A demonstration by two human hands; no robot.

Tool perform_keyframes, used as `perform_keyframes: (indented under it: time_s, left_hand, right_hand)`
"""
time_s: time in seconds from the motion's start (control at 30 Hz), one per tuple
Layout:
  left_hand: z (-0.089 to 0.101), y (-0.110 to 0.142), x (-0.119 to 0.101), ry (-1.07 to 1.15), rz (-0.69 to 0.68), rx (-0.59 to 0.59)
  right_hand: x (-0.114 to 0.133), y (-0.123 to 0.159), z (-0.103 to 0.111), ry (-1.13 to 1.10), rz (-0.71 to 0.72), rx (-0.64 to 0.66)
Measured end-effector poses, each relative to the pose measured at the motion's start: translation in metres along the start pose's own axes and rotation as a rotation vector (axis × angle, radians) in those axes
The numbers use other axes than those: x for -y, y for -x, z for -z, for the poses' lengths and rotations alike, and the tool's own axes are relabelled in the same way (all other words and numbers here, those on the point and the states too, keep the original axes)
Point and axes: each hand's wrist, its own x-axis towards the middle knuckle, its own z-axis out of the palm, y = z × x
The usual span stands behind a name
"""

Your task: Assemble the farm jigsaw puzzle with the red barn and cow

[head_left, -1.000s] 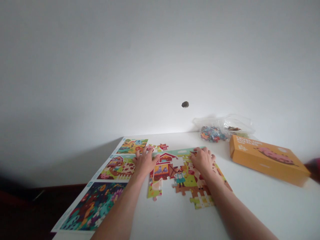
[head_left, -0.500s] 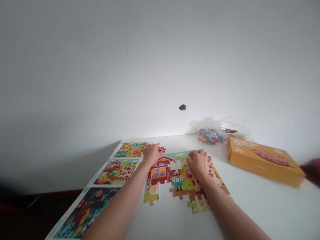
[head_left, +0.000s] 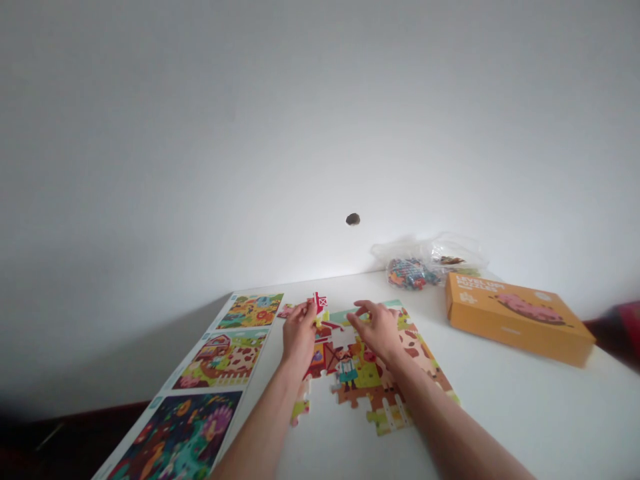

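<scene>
My left hand (head_left: 300, 327) pinches a puzzle piece (head_left: 321, 304) with a red barn part and a white-framed window, lifted over the left top of the jigsaw. Over the upper middle of the partly joined farm jigsaw (head_left: 367, 380) is my right hand (head_left: 377, 328), thumb and fingers apart, with nothing seen in it. A farmer, a spotted cow and a white fence show on the joined pieces. A gap shows near the right fingertips, and another lies at the lower left. Behind the left hand, a loose pink piece (head_left: 287, 311) rests on the table.
On the left lies a picture sheet (head_left: 245, 360) with three puzzle scenes. Clear plastic bags (head_left: 415, 270) of pieces stand against the wall. An orange puzzle box (head_left: 520, 317) is at the right. A dark and red object (head_left: 620, 327) sits beyond the box.
My left hand has moved in from the sheet's edge and raised the red barn piece upright. My right hand has shifted left and opened off the cow pieces. The view has turned slightly.
</scene>
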Motion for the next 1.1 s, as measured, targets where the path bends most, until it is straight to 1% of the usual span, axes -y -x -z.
perform_keyframes:
  time_s: [0.03,0.07,0.13,0.2,0.27,0.33,0.4,0.5,0.57,0.73,0.83,0.97,1.0,1.1]
  left_hand:
    - [-0.004,0.010,0.000,0.058,0.021,0.027]
    - [-0.007,0.018,-0.001,0.200,0.079,0.088]
    - [-0.011,0.027,-0.003,0.249,0.103,0.136]
    - [-0.011,0.029,-0.006,0.247,0.126,0.191]
    - [-0.006,0.028,-0.010,0.203,0.134,0.251]
    - [0.001,0.026,-0.014,0.111,0.096,0.290]
    - [0.008,0.023,-0.016,0.010,0.007,0.291]
    - [0.015,0.018,-0.016,-0.117,-0.124,0.266]
    - [0.017,0.015,-0.013,-0.201,-0.173,0.275]
    - [0.020,0.013,-0.010,-0.281,-0.219,0.288]
    - [0.021,0.013,-0.013,-0.387,-0.229,0.293]
    - [0.021,0.012,-0.015,-0.508,-0.258,0.302]
    - [0.022,0.012,-0.015,-0.569,-0.280,0.295]
    - [0.023,0.014,-0.014,-0.845,-0.329,0.262]
  right_hand:
    - [0.002,0.001,-0.001,-0.086,0.049,0.069]
    - [0.003,0.002,-0.003,-0.158,0.091,0.119]
    - [0.004,0.003,-0.007,-0.268,0.142,0.147]
    - [0.003,0.002,-0.010,-0.382,0.133,0.105]
    - [-0.001,0.000,-0.012,-0.524,0.078,0.040]
    - [-0.004,-0.004,-0.011,-0.644,0.023,-0.007]
    - [-0.007,-0.006,-0.010,-0.689,-0.005,-0.031]
    - [-0.008,-0.008,-0.009,-0.662,-0.010,-0.036]
    - [-0.008,-0.007,-0.009,-0.641,-0.023,-0.041]
    - [-0.010,-0.007,-0.010,-0.610,-0.053,-0.053]
    - [-0.013,-0.008,-0.011,-0.576,-0.067,-0.060]
    - [-0.015,-0.008,-0.011,-0.345,-0.075,-0.015]
    - [-0.015,-0.007,-0.011,-0.266,-0.074,0.007]
    - [-0.014,-0.006,-0.012,-0.083,-0.068,0.046]
